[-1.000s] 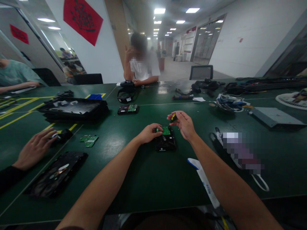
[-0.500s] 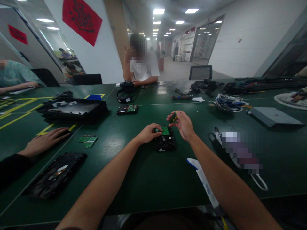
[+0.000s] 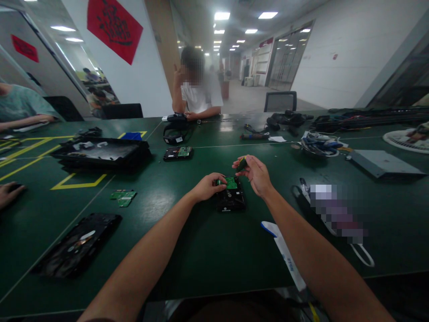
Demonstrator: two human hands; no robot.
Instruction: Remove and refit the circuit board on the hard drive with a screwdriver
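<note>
A black hard drive (image 3: 231,199) with a green circuit board (image 3: 231,182) at its far end lies on the dark green table (image 3: 208,241). My left hand (image 3: 208,186) is closed on the drive's far left corner, fingertips at the board. My right hand (image 3: 256,173) hovers just above and right of the drive, fingers pinched round a small dark tool with a yellow patch (image 3: 241,163); its tip is not visible.
An opened drive (image 3: 78,243) lies near left, loose green boards (image 3: 124,197) beyond it, a black tray (image 3: 100,152) and another drive (image 3: 178,153) farther back. A white-blue strip (image 3: 284,257) and lanyard lie right. A co-worker's hand (image 3: 8,193) rests at the left edge; a person sits opposite.
The co-worker's hand at the left has pulled back toward the left edge, and the dark object it covered is gone from that spot. My own hands have barely moved.
</note>
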